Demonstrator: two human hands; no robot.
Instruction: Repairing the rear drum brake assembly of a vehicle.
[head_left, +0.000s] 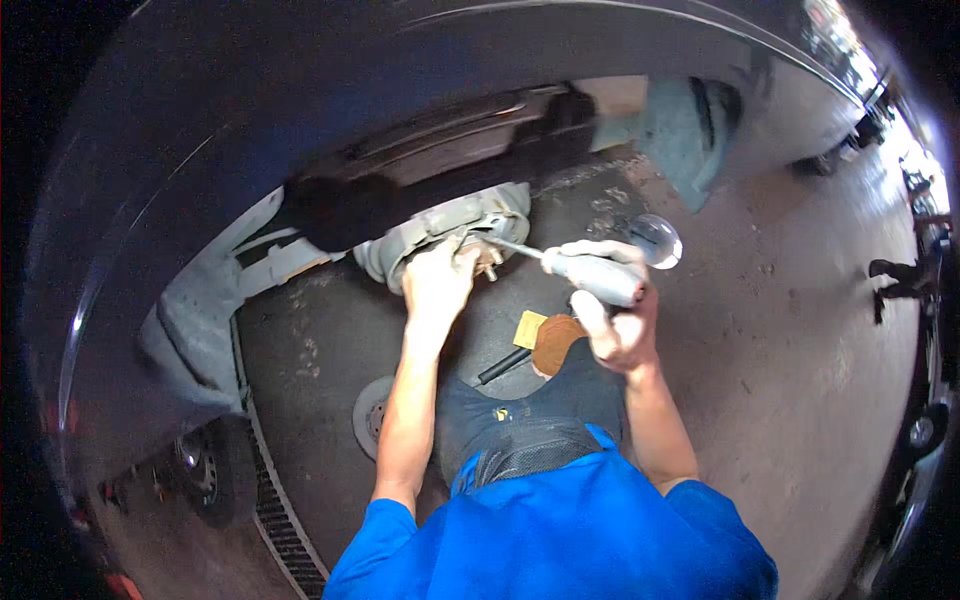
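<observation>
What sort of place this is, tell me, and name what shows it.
Probably a vehicle repair workshop: a dark car body curves over an exposed wheel hub with no wheel on it, and the right hand grips a screwdriver-like tool.

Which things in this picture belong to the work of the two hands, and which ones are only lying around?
In the work:
tool with a grey handle, in the right hand
wheel hub assembly, with the left hand at it

Seemingly lying about, though some may be related:
grey disc
brown round piece
yellow piece
black rod
</observation>
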